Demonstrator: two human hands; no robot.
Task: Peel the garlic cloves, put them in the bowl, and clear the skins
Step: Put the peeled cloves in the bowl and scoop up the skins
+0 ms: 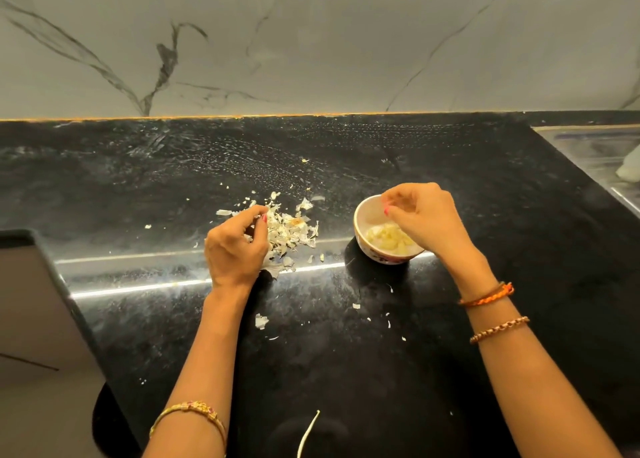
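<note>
A small white bowl (363, 215) with a flowered outside stands right of centre on the black counter and holds several peeled garlic cloves (389, 238). My right hand (426, 218) hovers over the bowl with its fingers loosely curled, and nothing shows between the fingertips. A heap of papery garlic skins (294, 229) lies to the left of the bowl. My left hand (235, 246) sits on the heap's near-left side with its fingers curled into the skins. More skin pokes out from under its palm.
Loose skin flakes (261, 321) are scattered over the black counter (346, 353) near the front. A thin pale stalk (308, 433) lies at the front edge. The counter's left edge drops off beside a grey panel (41, 319). A steel sink (602, 160) is at the right.
</note>
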